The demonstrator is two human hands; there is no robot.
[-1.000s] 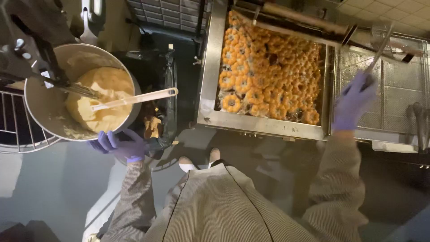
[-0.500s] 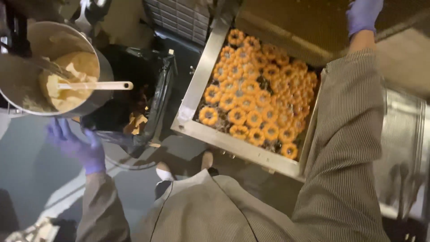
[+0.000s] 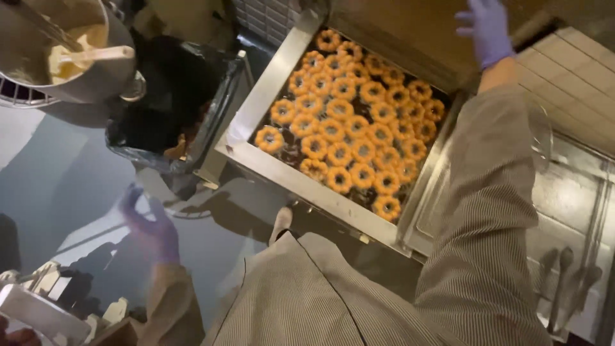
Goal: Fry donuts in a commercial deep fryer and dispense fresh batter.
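Down low at left, left hand [image 3: 150, 227] open, blurred, over bare floor, holding nothing. Beyond, steel fryer [image 3: 256, 102] rim, ring pastries [image 3: 349, 128] packed edge to edge. Farthest, right hand [image 3: 487, 29] fingers spread, empty, past fryer's far edge.

No labels, signs or screens are seen. The nearest thing to a package is a black plastic bin bag [image 3: 168, 109], lining a bin just left of the fryer tray [image 3: 253, 109]. A pale flat box-like thing [image 3: 38, 313] is seen far below it, too blurred to identify.
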